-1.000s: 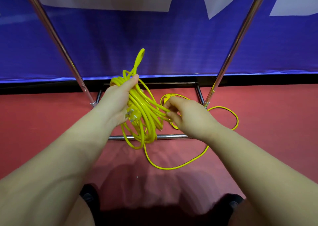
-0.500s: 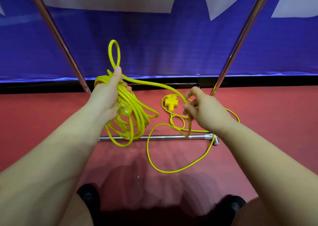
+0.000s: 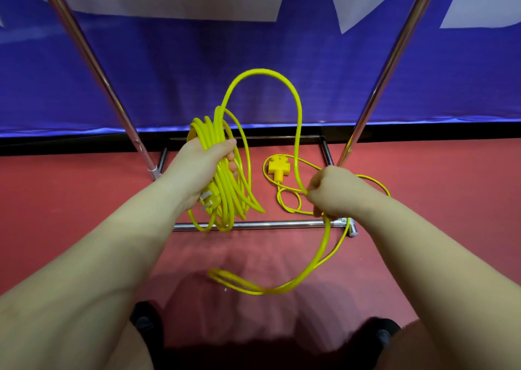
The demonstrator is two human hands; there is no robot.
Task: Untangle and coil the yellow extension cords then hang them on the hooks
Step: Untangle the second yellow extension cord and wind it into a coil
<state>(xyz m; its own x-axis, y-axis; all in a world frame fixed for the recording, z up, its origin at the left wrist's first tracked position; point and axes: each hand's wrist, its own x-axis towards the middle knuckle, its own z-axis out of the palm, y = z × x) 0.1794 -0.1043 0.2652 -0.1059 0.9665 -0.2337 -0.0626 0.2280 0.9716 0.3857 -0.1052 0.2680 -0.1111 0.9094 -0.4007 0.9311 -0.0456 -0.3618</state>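
Above the red floor (image 3: 84, 200), my left hand (image 3: 197, 169) is gripping the looped coil (image 3: 222, 172); my right hand (image 3: 332, 192) is pinching the smooth yellow cord (image 3: 296, 110).

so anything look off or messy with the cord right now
Nothing damaged. The loose cord trails unevenly over the red floor and crosses the rack's base bar; its socket end lies uncoiled.

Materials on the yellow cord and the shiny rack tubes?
Yellow extension cord: likely flexible plastic or rubber jacket, smooth and slightly glossy; it holds soft loops. Shiny rack tubes: metal, probably chromed or polished steel, given mirror-like highlights.
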